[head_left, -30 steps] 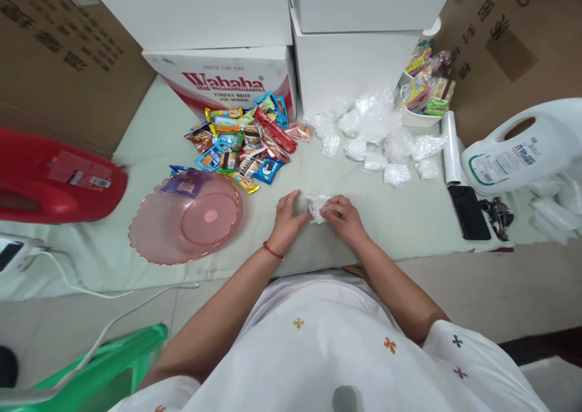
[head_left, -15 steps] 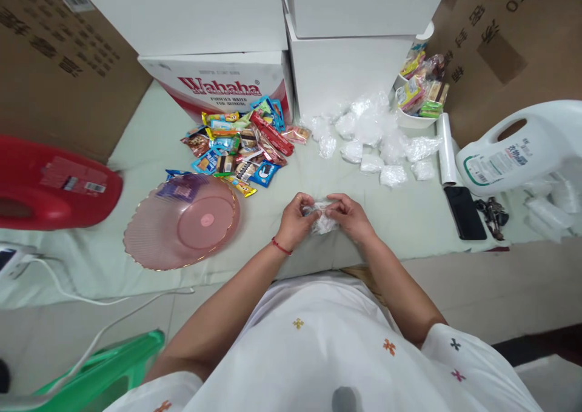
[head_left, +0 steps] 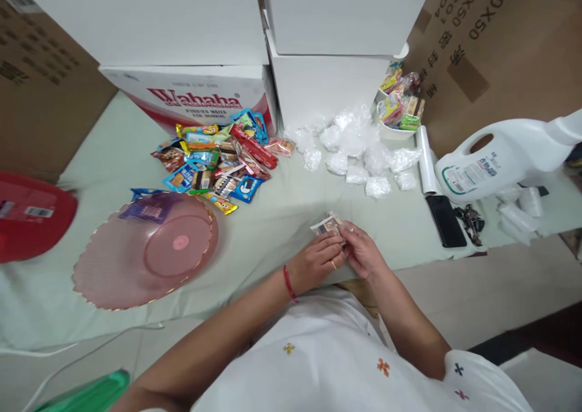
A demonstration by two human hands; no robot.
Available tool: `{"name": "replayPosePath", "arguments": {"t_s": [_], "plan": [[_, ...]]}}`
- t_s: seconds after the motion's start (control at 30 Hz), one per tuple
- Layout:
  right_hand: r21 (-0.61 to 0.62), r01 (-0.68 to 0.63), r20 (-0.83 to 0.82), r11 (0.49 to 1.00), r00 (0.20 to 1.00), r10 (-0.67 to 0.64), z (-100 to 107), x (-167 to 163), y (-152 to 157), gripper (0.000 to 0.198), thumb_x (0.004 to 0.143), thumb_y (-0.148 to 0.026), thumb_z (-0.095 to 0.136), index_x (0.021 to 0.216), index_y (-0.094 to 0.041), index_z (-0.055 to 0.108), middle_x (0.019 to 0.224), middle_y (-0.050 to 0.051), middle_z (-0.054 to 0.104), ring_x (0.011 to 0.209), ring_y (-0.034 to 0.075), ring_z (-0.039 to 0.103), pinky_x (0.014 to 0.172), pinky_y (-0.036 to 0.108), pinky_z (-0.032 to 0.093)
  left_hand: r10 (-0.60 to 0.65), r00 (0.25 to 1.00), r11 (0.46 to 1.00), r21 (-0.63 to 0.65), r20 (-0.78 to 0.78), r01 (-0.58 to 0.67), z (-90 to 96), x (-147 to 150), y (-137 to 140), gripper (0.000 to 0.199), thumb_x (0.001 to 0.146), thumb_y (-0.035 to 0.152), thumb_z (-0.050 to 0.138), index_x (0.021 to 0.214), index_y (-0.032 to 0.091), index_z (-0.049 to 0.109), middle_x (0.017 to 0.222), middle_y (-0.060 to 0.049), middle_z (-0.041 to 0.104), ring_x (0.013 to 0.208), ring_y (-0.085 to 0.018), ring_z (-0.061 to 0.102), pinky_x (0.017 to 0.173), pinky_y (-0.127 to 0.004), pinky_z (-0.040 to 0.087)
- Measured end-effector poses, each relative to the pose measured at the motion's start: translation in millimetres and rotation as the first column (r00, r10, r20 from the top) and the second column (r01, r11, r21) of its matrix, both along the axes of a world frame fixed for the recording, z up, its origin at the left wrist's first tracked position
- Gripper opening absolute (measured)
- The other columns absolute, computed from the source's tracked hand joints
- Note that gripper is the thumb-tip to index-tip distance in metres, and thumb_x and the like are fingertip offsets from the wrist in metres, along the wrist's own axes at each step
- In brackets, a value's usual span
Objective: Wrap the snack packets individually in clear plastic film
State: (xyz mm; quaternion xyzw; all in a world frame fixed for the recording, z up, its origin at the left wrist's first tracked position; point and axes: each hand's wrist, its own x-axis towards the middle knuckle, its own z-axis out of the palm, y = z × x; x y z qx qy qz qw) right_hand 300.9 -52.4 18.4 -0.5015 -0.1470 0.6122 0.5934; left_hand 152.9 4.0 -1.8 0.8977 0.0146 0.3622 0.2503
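Close to the table's front edge, both hands are on a small packet [head_left: 328,224] in clear plastic, with brown and whitish parts showing through. My left hand [head_left: 317,263], with a red bracelet and a ring, is closed over its near side, fingers laid across it. My right hand [head_left: 364,255] pinches the packet's right side. Fingers cover its lower part, so its exact kind cannot be made out. Beyond the hands lies a group of crumpled clear plastic bundles [head_left: 357,142]. Left of them is a pile of wrapped snacks [head_left: 222,166].
A pink gold-rimmed bowl [head_left: 122,272] stands left, a red container [head_left: 36,218] beyond it. White boxes [head_left: 327,85] line the back. Along the right are a snack-filled white tub [head_left: 396,133], a plastic film roll [head_left: 426,160], a white jug [head_left: 495,157], a phone [head_left: 445,221] and keys [head_left: 471,223].
My left hand has turned over and closed across the packet; before, both hands pinched a whitish plastic bundle from its sides. The packet now shows brown. The whole view has shifted.
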Motion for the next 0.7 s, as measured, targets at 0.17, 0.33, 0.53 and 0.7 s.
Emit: {"name": "replayPosePath", "arguments": {"t_s": [0.17, 0.33, 0.53, 0.7], "plan": [[-0.023, 0.025, 0.219, 0.999, 0.976, -0.019, -2.5, 39.4, -3.3, 0.048, 0.069, -0.048, 0.088, 0.109, -0.026, 0.072, 0.108, 0.004, 0.077, 0.095, 0.022, 0.071, 0.083, 0.033, 0.057, 0.202, 0.978, 0.979, 0.001, -0.049, -0.202, -6.1, -32.8, -3.0, 0.036, 0.089, 0.003, 0.052, 0.120, 0.020, 0.059, 0.120, -0.016, 0.066, 0.135, -0.028, 0.055, 0.103, -0.045, 0.057], [0.076, 0.336, 0.471, 0.939, 0.818, -0.331, -4.1, 135.7, 30.0, 0.048, 0.067, -0.044, 0.088, 0.106, -0.025, 0.067, 0.105, 0.002, 0.076, 0.090, 0.019, 0.072, 0.078, 0.031, 0.059, 0.576, 0.799, 0.806, -0.045, -0.172, -0.591, -19.6, -101.8, 2.6, 0.031, 0.092, 0.006, 0.053, 0.117, 0.024, 0.057, 0.111, -0.012, 0.064, 0.117, -0.026, 0.064, 0.095, -0.045, 0.059], [0.255, 0.720, 0.462, 0.646, 0.496, -0.735, 16.6, 274.0, 145.8, 0.023, 0.080, -0.019, 0.072, 0.098, -0.022, 0.059, 0.091, -0.002, 0.071, 0.081, 0.013, 0.073, 0.065, 0.023, 0.060, 0.674, 0.667, 0.724, 0.105, -0.319, -0.682, -39.1, -141.5, -1.5, 0.018, 0.095, 0.011, 0.053, 0.111, 0.018, 0.058, 0.107, -0.012, 0.067, 0.106, -0.026, 0.067, 0.091, -0.042, 0.057], [0.435, 0.509, 0.634, 0.743, 0.413, -0.654, 50.9, 355.5, 245.7, 0.015, 0.095, -0.025, 0.048, 0.101, -0.025, 0.062, 0.095, -0.003, 0.069, 0.099, 0.016, 0.075, 0.065, 0.023, 0.055, 0.674, 0.654, 0.732, 0.189, -0.344, -0.654, -39.5, -137.7, -3.2, 0.019, 0.095, 0.009, 0.052, 0.111, 0.017, 0.061, 0.106, -0.012, 0.068, 0.109, -0.027, 0.066, 0.093, -0.042, 0.055]]}}
